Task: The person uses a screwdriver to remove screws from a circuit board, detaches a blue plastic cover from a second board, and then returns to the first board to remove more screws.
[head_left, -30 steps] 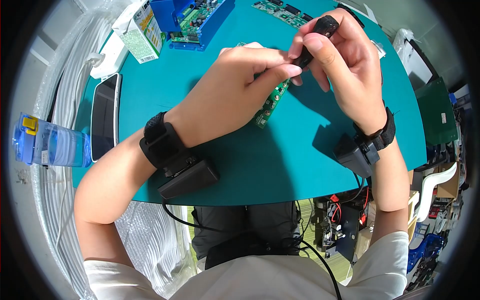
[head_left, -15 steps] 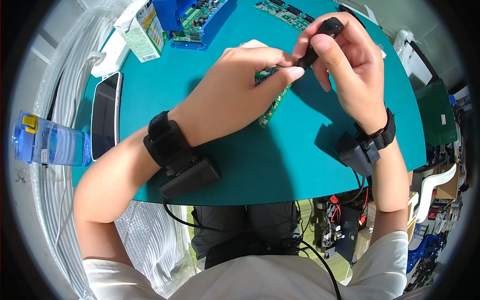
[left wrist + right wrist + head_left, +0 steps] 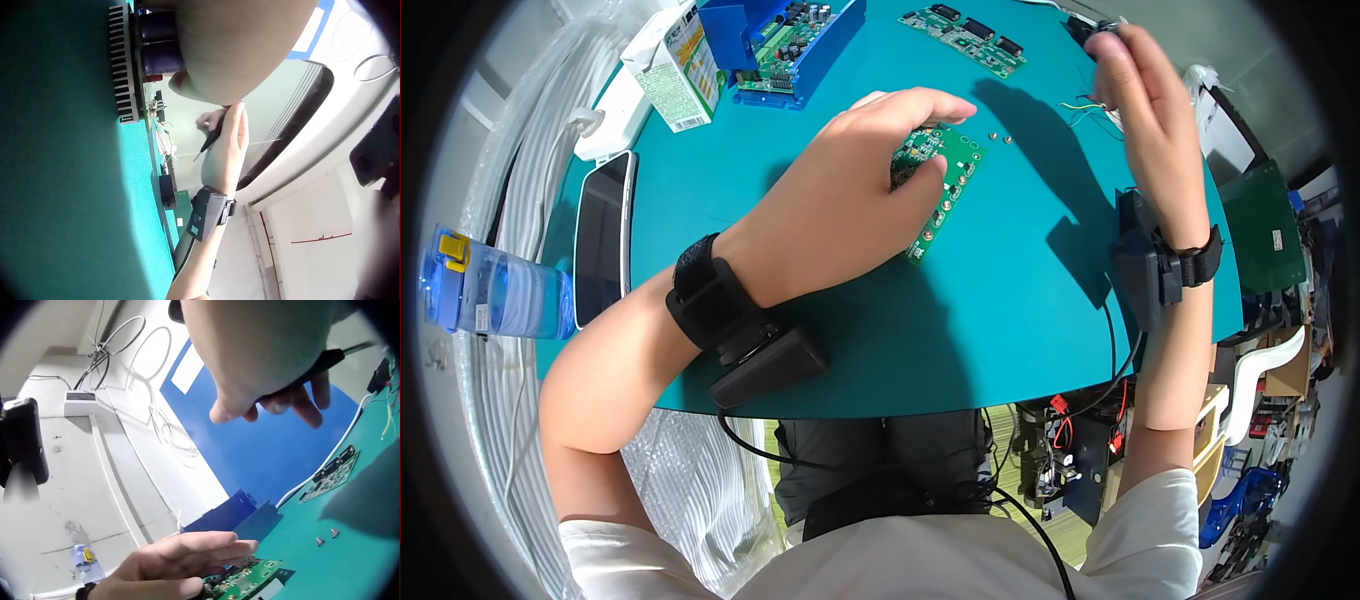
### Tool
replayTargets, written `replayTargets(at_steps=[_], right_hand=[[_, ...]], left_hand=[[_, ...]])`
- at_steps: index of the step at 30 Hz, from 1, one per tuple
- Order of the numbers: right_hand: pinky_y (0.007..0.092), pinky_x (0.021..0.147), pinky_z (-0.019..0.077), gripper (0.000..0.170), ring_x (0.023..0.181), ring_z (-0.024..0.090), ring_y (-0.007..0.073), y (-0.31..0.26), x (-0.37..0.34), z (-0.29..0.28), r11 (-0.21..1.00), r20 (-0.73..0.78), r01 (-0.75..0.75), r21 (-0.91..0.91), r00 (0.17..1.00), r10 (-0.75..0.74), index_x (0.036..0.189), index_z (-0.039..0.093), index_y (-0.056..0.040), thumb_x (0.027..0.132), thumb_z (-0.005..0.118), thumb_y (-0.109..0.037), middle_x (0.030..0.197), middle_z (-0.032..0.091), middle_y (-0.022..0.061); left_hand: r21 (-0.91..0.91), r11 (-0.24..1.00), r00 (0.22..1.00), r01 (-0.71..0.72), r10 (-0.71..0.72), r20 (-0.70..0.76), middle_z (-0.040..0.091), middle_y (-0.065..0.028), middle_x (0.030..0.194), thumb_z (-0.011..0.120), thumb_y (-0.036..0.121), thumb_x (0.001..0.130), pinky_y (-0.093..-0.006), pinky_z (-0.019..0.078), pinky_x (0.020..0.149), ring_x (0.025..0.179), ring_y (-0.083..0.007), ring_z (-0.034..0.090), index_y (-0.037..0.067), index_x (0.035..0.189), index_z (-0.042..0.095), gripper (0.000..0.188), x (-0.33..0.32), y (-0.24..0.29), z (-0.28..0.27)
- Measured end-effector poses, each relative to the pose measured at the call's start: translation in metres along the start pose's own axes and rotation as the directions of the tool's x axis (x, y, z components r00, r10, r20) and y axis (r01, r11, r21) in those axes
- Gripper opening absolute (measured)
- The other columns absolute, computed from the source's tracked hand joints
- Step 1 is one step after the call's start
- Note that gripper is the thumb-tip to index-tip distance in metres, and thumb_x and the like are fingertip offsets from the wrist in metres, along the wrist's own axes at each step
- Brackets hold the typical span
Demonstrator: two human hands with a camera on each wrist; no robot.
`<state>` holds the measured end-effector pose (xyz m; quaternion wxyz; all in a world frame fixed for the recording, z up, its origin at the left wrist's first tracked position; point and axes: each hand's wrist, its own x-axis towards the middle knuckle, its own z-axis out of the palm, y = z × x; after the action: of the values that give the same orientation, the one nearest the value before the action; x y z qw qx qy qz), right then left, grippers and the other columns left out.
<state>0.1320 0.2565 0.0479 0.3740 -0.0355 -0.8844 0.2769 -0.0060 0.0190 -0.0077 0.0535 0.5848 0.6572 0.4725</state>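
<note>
My left hand [image 3: 830,195] lies over a green circuit board [image 3: 948,205], fingers extended and thumb at the board's near side. The right wrist view shows the left fingers [image 3: 212,547] nearly straight above its components. My right hand [image 3: 1152,120] is raised at the mat's far right, gripping a black-handled screwdriver [image 3: 324,365] with a thin metal shaft; in the left wrist view the screwdriver [image 3: 212,136] points away from the board. Two small screws [image 3: 993,135] [image 3: 320,541] lie on the mat beyond the board. Part of the board is hidden under the left hand.
On the green mat [image 3: 1040,300], a blue metal housing [image 3: 775,98] with a board stands at the back beside a carton [image 3: 678,80]. Another circuit board [image 3: 965,38] lies far back. A phone [image 3: 603,240] and a bottle [image 3: 500,290] are at left; thin wires [image 3: 1085,108] lie at right.
My right hand has moved right and away from the left hand, taking the black tool with it. The two screws and the board's far end have come into view. The left fingers have spread from the thumb.
</note>
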Motion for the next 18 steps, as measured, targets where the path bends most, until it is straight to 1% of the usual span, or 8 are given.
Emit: replayTargets(at_steps=[2, 3, 4, 6, 8, 10, 13, 18], right_hand=[[0.0266, 0.064, 0.0466, 0.023, 0.074, 0.056, 0.0092, -0.002, -0.001, 0.005, 0.992, 0.155, -0.127, -0.014, 0.980, 0.128, 0.114, 0.062, -0.0015, 0.100, 0.069, -0.019, 0.080, 0.058, 0.0037], [0.0314, 0.067, 0.0473, 0.030, 0.073, 0.056, 0.0153, -0.001, -0.002, 0.007, 0.988, 0.193, -0.108, -0.112, 0.973, 0.129, 0.114, 0.063, -0.0007, 0.097, 0.071, -0.024, 0.078, 0.060, 0.0095], [0.0314, 0.067, 0.0473, 0.030, 0.073, 0.056, 0.0153, -0.002, -0.003, 0.009, 0.988, 0.191, -0.107, -0.113, 0.973, 0.127, 0.114, 0.063, -0.0007, 0.097, 0.071, -0.024, 0.078, 0.060, 0.0095], [0.0328, 0.070, 0.0495, 0.031, 0.075, 0.058, 0.0209, -0.004, -0.004, 0.013, 0.974, 0.396, 0.055, -0.220, 0.918, 0.037, 0.110, 0.066, -0.0003, 0.092, 0.076, -0.023, 0.084, 0.065, 0.0120], [0.0369, 0.077, 0.0536, 0.027, 0.083, 0.067, 0.0295, -0.004, -0.007, 0.019, 0.969, 0.415, 0.123, -0.213, 0.910, -0.024, 0.102, 0.072, 0.0015, 0.086, 0.080, -0.019, 0.093, 0.069, 0.0153], [0.0390, 0.076, 0.0534, 0.025, 0.083, 0.067, 0.0346, 0.006, -0.008, 0.025, 0.964, 0.441, 0.132, -0.231, 0.898, -0.017, 0.101, 0.073, 0.0021, 0.084, 0.080, -0.015, 0.095, 0.069, 0.0165], [0.0400, 0.075, 0.0530, 0.023, 0.082, 0.066, 0.0370, 0.005, -0.008, 0.032, 0.969, 0.426, 0.080, -0.232, 0.904, 0.027, 0.100, 0.072, 0.0026, 0.083, 0.079, -0.013, 0.095, 0.069, 0.0167], [0.0405, 0.071, 0.0515, 0.020, 0.077, 0.065, 0.0361, 0.010, -0.010, 0.038, 0.978, 0.412, 0.088, -0.187, 0.911, -0.003, 0.098, 0.071, 0.0031, 0.085, 0.077, -0.012, 0.090, 0.068, 0.0159]], left_hand=[[0.108, 0.993, 0.998, -0.056, 0.054, 0.020, 0.066, -0.0157, 0.128, 0.058, -0.002, 0.094, -0.0342, 0.0472, 0.104, 0.120, -0.0275, 0.063, 0.001, 0.134, 0.060, 0.040, -0.001, 0.003, -0.002], [0.108, 0.992, 0.998, -0.058, 0.056, 0.020, 0.066, -0.0157, 0.128, 0.058, -0.002, 0.094, -0.0342, 0.0472, 0.104, 0.120, -0.0275, 0.063, 0.001, 0.134, 0.060, 0.040, -0.001, 0.004, -0.003], [0.113, 0.992, 0.998, -0.055, 0.052, 0.032, 0.065, -0.0165, 0.128, 0.058, -0.003, 0.093, -0.0358, 0.0471, 0.105, 0.122, -0.0301, 0.062, 0.002, 0.134, 0.061, 0.041, -0.002, 0.005, -0.003], [0.114, 0.992, 0.998, -0.056, 0.051, 0.039, 0.065, -0.0174, 0.128, 0.058, -0.004, 0.092, -0.0373, 0.0470, 0.105, 0.123, -0.0326, 0.061, 0.003, 0.134, 0.061, 0.043, -0.003, 0.005, -0.004], [0.109, 0.990, 0.994, -0.086, 0.078, 0.079, 0.064, -0.0165, 0.129, 0.058, -0.005, 0.091, -0.0390, 0.0468, 0.106, 0.125, -0.0339, 0.060, 0.004, 0.133, 0.061, 0.043, -0.005, 0.003, -0.005], [0.099, 0.991, 0.994, -0.085, 0.078, 0.077, 0.064, -0.0161, 0.130, 0.058, -0.006, 0.091, -0.0396, 0.0466, 0.107, 0.126, -0.0339, 0.059, 0.005, 0.133, 0.061, 0.044, -0.008, 0.002, -0.004], [0.092, 0.992, 0.994, -0.088, 0.082, 0.066, 0.064, -0.0158, 0.130, 0.056, -0.008, 0.091, -0.0398, 0.0466, 0.107, 0.127, -0.0335, 0.059, 0.007, 0.134, 0.060, 0.046, -0.011, 0.001, -0.003], [0.050, 0.997, 0.996, -0.051, 0.047, 0.071, 0.064, -0.0150, 0.130, 0.053, -0.011, 0.092, -0.0381, 0.0474, 0.106, 0.125, -0.0315, 0.060, 0.007, 0.135, 0.059, 0.047, -0.013, 0.004, -0.010]])
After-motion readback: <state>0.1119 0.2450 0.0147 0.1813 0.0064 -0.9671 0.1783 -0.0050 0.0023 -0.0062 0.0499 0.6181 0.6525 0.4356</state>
